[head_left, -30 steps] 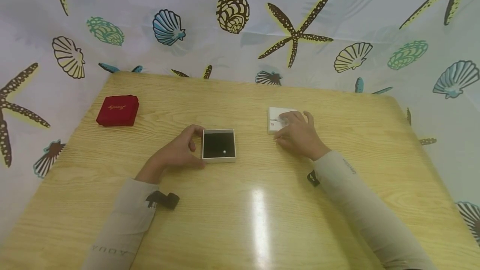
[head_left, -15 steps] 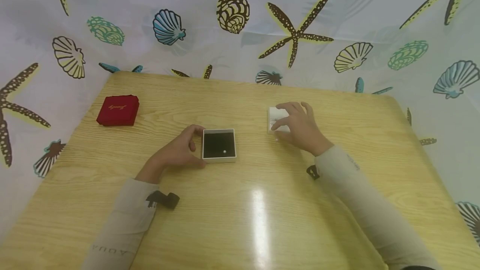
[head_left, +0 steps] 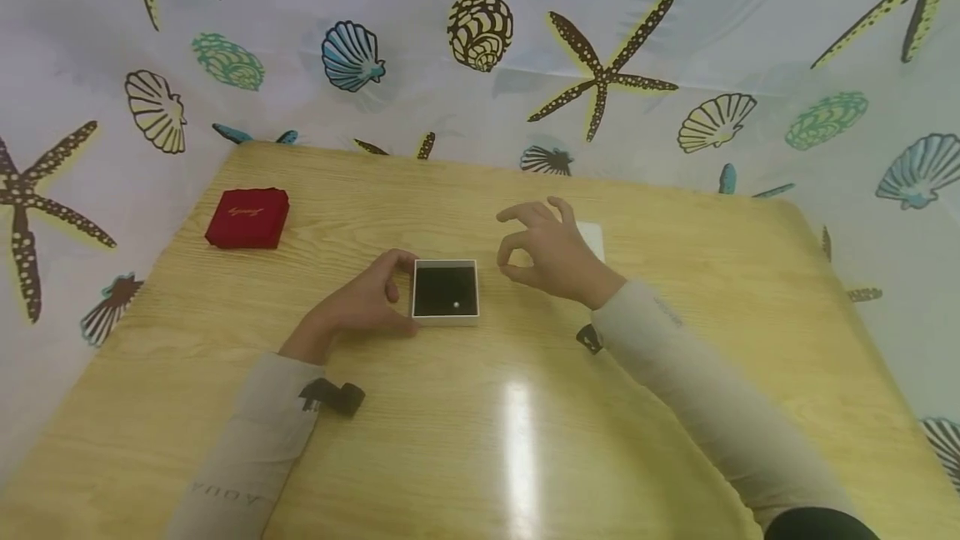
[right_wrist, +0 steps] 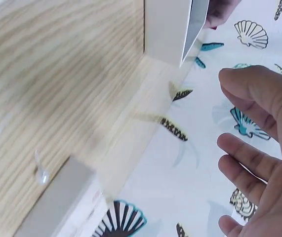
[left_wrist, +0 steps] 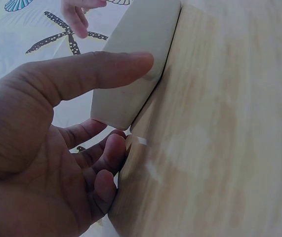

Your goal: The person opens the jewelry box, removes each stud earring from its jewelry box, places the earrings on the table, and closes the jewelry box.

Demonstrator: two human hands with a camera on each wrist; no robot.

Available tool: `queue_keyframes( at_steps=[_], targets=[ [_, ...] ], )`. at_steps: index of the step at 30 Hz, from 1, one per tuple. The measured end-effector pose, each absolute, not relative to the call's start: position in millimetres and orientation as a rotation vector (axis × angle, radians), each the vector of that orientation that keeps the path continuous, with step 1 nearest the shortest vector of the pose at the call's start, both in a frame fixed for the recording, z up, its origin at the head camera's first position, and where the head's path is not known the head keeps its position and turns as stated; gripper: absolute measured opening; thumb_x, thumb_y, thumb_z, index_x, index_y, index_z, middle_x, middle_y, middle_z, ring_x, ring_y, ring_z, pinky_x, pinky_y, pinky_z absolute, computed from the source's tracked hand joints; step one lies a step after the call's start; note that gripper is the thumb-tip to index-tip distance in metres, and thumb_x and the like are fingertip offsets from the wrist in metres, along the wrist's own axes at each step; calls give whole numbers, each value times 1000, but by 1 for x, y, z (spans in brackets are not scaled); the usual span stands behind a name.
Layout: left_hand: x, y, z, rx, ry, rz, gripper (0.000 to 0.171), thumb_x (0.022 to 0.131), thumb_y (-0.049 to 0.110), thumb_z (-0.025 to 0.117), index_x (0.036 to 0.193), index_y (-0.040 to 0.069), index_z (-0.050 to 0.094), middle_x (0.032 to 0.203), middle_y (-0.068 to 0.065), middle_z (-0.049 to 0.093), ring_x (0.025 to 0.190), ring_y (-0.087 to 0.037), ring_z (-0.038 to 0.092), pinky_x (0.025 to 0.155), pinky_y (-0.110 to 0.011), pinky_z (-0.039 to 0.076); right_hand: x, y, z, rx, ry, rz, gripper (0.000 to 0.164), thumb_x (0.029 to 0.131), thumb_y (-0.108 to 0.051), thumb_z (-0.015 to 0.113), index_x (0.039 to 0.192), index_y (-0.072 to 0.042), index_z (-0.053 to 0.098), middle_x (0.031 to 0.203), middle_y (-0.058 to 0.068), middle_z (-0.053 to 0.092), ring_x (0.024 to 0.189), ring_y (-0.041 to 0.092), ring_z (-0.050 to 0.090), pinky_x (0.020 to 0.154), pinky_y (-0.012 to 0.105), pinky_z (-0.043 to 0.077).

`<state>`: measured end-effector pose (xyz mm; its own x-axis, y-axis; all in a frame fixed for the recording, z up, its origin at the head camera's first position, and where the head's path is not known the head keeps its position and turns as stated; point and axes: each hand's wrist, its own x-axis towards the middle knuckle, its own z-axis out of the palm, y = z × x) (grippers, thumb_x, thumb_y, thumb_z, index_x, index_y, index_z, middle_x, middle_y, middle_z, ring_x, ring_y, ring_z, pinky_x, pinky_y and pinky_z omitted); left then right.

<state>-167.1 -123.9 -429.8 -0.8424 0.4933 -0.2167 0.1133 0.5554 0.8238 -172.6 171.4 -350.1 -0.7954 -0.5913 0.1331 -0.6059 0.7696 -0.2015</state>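
Head view: I have the open box [head_left: 446, 321] near the middle of the surface [head_left: 420, 440], a dark pad [head_left: 438, 286] inside and one small pale bead [head_left: 456, 304] on the pad, toward its near right corner. I judge the work partly done: the box lies open with a bead in it, while a tiny clear piece [right_wrist: 42, 176] lies loose beside the white box [head_left: 591, 238], so some placing seems left.

The open box sits flat, mouth up, its edges running across and front to back from where I look. It looks close to square, slightly wider than deep, so I read no strong long axis.

My left hand [head_left: 367, 298] grips its left side, thumb at the near corner, a fingertip at the far one. My right hand [head_left: 547, 252] hovers between the two boxes, thumb and forefinger curved into a ring, the other fingers spread; whether anything is pinched there, I cannot tell.

The red box [head_left: 247, 217] rests apart, far left.
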Motion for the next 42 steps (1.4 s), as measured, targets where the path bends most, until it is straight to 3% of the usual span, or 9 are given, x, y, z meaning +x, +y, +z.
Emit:
queue_keyframes(
  at_steps=[14, 27, 36, 42],
  targets=[
    [-167, -123, -432, 486, 2362, 1207, 93, 69, 18, 91, 144, 12, 36, 138, -9, 46, 99, -25, 43, 79, -34, 39, -165, 130, -367, 1096, -2928, 339, 4, 85, -27, 78, 85, -25, 75, 141, 5, 58, 137, 27, 48, 117, 64, 18],
    [-167, -124, -431, 504, 2356, 1215, 90, 70, 17, 89, 144, 14, 36, 140, -8, 46, 99, -26, 43, 79, -34, 39, -164, 118, -376, 1162, -2952, 297, 12, 80, -28, 83, 91, -24, 78, 141, 6, 58, 136, 27, 48, 117, 64, 21],
    [-169, -119, -426, 501, 2360, 1212, 90, 70, 13, 89, 143, 13, 37, 131, -7, 45, 96, -24, 41, 77, -34, 38, -163, 122, -378, 1146, -2939, 259, 13, 79, -30, 83, 90, -25, 79, 141, 6, 58, 136, 26, 48, 115, 64, 23],
    [-167, -122, -427, 467, 2353, 1202, 91, 70, 14, 89, 144, 12, 35, 136, -9, 44, 98, -25, 42, 77, -34, 38, -161, 118, -378, 1184, -2925, 275, 14, 78, -30, 84, 90, -24, 79, 140, 7, 59, 135, 26, 49, 115, 64, 25]
  ],
)
